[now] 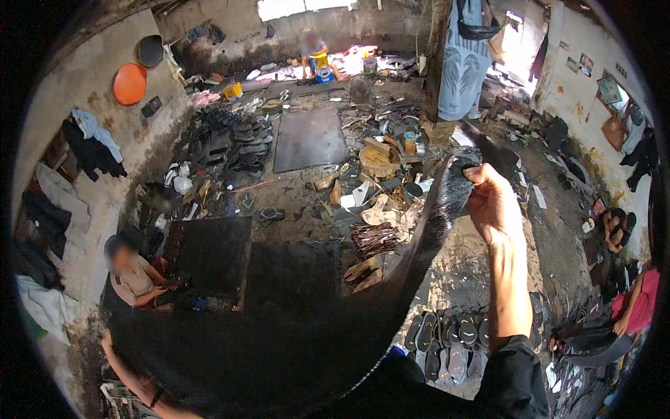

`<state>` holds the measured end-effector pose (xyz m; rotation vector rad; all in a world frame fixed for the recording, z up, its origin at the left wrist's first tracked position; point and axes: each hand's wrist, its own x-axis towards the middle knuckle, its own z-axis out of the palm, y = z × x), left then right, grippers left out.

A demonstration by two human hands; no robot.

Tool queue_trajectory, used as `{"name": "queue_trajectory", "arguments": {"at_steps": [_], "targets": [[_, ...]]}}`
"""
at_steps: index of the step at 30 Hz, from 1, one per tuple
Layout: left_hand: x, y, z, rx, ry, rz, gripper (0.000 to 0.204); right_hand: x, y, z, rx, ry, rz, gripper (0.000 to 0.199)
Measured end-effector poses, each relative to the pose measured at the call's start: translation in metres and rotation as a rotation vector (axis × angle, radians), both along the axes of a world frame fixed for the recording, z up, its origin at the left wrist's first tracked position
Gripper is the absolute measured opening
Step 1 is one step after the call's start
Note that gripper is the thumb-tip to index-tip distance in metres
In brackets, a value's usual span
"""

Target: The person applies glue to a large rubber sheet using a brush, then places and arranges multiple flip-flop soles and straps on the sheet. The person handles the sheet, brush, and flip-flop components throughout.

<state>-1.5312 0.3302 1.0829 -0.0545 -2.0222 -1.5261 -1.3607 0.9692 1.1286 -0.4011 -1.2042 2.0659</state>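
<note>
A large, flexible black sheet [279, 349] stretches across the lower middle, curving up to a glossy corner at the right. My right hand [491, 206] is raised and closed on that corner, thumb and fingers pinching it. Down at the lower left, my left hand [107, 342] grips the sheet's other edge; most of its fingers are hidden. The sheet sags between my hands and covers part of the floor. Beneath my right forearm, rows of dark shoe soles [447, 335] lie on a pale board [481, 269].
A person [134, 274] sits at left beside dark floor panels [209, 251]. Another in red [636, 302] sits at right, and one [317, 59] at the back. Footwear piles [244, 140], a wooden block [379, 159], a bundle of strips [373, 240] and a pillar [434, 70] stand ahead.
</note>
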Motion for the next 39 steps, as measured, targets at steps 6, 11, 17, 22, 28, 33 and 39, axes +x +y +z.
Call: {"name": "queue_trajectory", "arguments": {"at_steps": [6, 11, 17, 22, 28, 33, 39], "targets": [[-0.126, 0.104, 0.014, 0.481, -0.159, -0.060, 0.041, -0.065, 0.094, -0.015, -0.032, -0.072, -0.170, 0.006], [-0.193, 0.146, -0.002, 0.397, -0.155, -0.094, 0.035, -0.118, 0.152, -0.009, -0.019, -0.199, -0.149, 0.006], [-0.269, 0.214, 0.013, 0.518, -0.133, -0.245, 0.021, -0.229, 0.206, 0.007, 0.040, -0.118, -0.011, 0.013], [-0.320, 0.263, 0.026, 0.513, -0.140, -0.208, 0.028, -0.351, 0.238, 0.024, 0.047, -0.072, 0.198, 0.003], [-0.415, 0.281, 0.057, 0.402, -0.273, -0.367, 0.038, -0.498, 0.274, 0.038, -0.012, 0.032, 0.273, 0.003], [-0.523, 0.258, 0.062, -0.121, 0.080, -0.120, 0.059, -0.601, 0.310, 0.040, -0.024, 0.049, 0.270, 0.011], [-0.639, 0.321, 0.092, -0.126, 0.084, 0.030, 0.055, -0.739, 0.335, 0.033, -0.147, 0.048, 0.256, 0.007]]}}
